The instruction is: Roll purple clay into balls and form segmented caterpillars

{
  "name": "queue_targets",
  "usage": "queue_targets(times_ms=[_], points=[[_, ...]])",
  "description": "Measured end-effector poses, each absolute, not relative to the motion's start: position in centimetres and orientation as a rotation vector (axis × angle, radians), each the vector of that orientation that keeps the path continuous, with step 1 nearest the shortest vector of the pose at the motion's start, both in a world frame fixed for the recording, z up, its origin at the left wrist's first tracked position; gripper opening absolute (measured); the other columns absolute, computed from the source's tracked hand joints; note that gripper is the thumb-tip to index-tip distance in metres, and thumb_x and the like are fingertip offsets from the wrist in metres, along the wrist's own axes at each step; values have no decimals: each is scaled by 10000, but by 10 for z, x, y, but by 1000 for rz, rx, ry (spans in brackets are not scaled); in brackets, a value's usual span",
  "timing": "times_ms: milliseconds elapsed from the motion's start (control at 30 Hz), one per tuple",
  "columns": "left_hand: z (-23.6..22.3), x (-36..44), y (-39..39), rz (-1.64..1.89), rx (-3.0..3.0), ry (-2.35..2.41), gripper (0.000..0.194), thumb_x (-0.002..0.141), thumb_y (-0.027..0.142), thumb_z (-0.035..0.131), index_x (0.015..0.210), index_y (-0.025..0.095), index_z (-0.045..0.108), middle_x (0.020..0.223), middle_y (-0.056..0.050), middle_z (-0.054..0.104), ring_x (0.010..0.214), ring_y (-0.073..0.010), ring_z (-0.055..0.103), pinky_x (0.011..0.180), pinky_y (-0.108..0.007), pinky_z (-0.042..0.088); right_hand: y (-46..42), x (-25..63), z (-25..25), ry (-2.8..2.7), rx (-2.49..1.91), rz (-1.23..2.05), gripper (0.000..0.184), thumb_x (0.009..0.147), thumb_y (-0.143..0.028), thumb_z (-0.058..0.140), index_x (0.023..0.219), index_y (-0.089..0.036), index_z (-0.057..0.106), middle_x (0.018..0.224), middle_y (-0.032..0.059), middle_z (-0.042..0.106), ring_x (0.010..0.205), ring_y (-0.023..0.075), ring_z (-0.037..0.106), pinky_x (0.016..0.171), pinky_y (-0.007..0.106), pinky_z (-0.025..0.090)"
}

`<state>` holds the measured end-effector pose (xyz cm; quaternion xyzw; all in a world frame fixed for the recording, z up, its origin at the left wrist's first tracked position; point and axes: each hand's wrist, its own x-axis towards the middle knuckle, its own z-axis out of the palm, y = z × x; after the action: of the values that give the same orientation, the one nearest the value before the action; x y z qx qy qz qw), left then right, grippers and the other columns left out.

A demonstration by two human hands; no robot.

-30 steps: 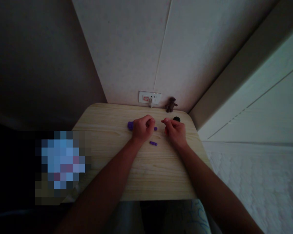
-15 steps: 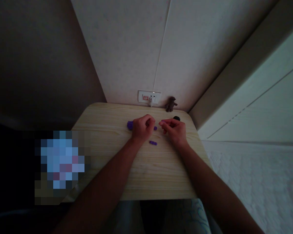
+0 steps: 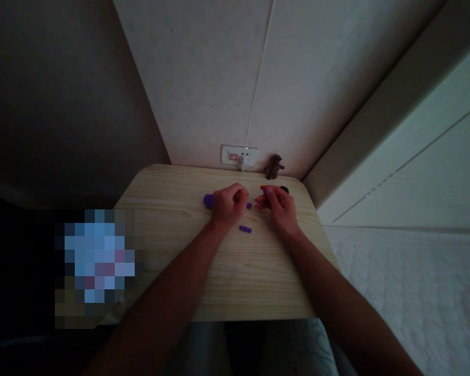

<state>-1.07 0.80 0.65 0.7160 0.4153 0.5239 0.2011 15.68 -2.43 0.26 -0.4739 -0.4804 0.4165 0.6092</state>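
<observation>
Purple at the fingertips: holds a small purple bit (image 3: 265,192) in the right hand (image 3: 284,210), clamped between thumb and forefinger, with the other fingers slightly apart. Has the left hand (image 3: 227,210) curled, fingers together, over the wooden tabletop (image 3: 258,277); cannot tell whether anything sits inside. Shows a purple lump (image 3: 208,201) just left of the left hand, partly hidden by it, and a purple ball (image 3: 249,206) just beside its right edge. Shows, nearer the front, a bumpy purple strip (image 3: 245,229) lying flat, apart from both hands. Has a black round object (image 3: 284,189) right behind the right hand, partly covered. Stands a brown figure (image 3: 274,167) upright at the back edge, near the wall socket (image 3: 239,155) with its white plug (image 3: 243,163).
</observation>
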Motion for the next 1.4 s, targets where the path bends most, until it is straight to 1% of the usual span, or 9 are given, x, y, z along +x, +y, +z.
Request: queue_targets(times_ms=[133, 300, 433, 600, 733, 967, 1167, 1267, 1400], points=[[4, -11, 9, 1493, 2004, 1161, 280, 912, 333, 536, 717, 195, 681, 552, 15, 631, 522, -122, 580, 574, -246, 417, -26, 156, 5, -1102, -1129, 919, 402, 781, -533, 843, 925, -233, 617, 612, -41, 686, 463, 123, 592, 458, 251, 484], [3, -10, 10, 1497, 2005, 1143, 265, 904, 309, 537, 723, 190, 690, 561, 16, 639, 521, -117, 584, 583, -242, 421, -24, 156, 2, -1039, -1056, 938, 351, 785, -430, 809, 920, -260, 533, 701, -53, 717, 566, 126, 646, 557, 256, 544], [4, -11, 9, 1504, 1997, 1125, 265, 909, 312, 538, 723, 192, 684, 553, 21, 626, 515, -114, 576, 574, -238, 416, -24, 155, 3, -1031, -1074, 1005, 378, 863, -594, 691, 946, -237, 604, 725, -10, 719, 579, 143, 656, 572, 285, 557], [4, -11, 9, 1497, 1999, 1133, 291, 927, 329, 529, 719, 195, 682, 557, 15, 637, 522, -119, 585, 579, -242, 423, -28, 156, 9, -1158, -1189, 944, 499, 876, -719, 653, 824, -225, 610, 549, -24, 604, 429, 124, 507, 426, 264, 391], [5, -10, 8, 1492, 1996, 1137, 274, 920, 313, 531, 723, 198, 683, 554, 16, 644, 520, -120, 597, 582, -241, 427, -27, 157, 5, -1183, -1185, 865, 401, 848, -612, 747, 865, -236, 610, 601, -59, 522, 480, 108, 443, 448, 254, 358], [4, -10, 9, 1515, 1996, 1112, 245, 903, 275, 535, 724, 199, 684, 564, 23, 651, 516, -110, 596, 571, -231, 420, -21, 160, -4, -1102, -1110, 909, 164, 911, -415, 627, 882, -257, 592, 685, -49, 485, 621, 133, 493, 566, 259, 429], [4, -10, 8, 1492, 2000, 1128, 251, 913, 303, 539, 734, 201, 682, 556, 27, 632, 523, -114, 589, 580, -237, 419, -25, 159, 5, -1265, -1166, 836, 384, 860, -552, 744, 1064, -227, 728, 825, 9, 708, 638, 136, 614, 639, 302, 536], [5, -11, 8, 1496, 2000, 1133, 261, 911, 308, 540, 715, 198, 674, 553, 26, 624, 524, -114, 580, 579, -240, 414, -28, 156, 8, -1211, -1155, 927, 503, 846, -668, 735, 1029, -200, 724, 821, 51, 771, 568, 141, 646, 591, 309, 573], [5, -11, 9, 1495, 1996, 1121, 252, 906, 300, 541, 725, 196, 681, 561, 22, 632, 534, -117, 587, 588, -242, 423, -31, 154, 7, -1166, -1169, 926, 575, 880, -777, 614, 942, -207, 663, 715, 45, 757, 507, 148, 652, 536, 292, 567]])
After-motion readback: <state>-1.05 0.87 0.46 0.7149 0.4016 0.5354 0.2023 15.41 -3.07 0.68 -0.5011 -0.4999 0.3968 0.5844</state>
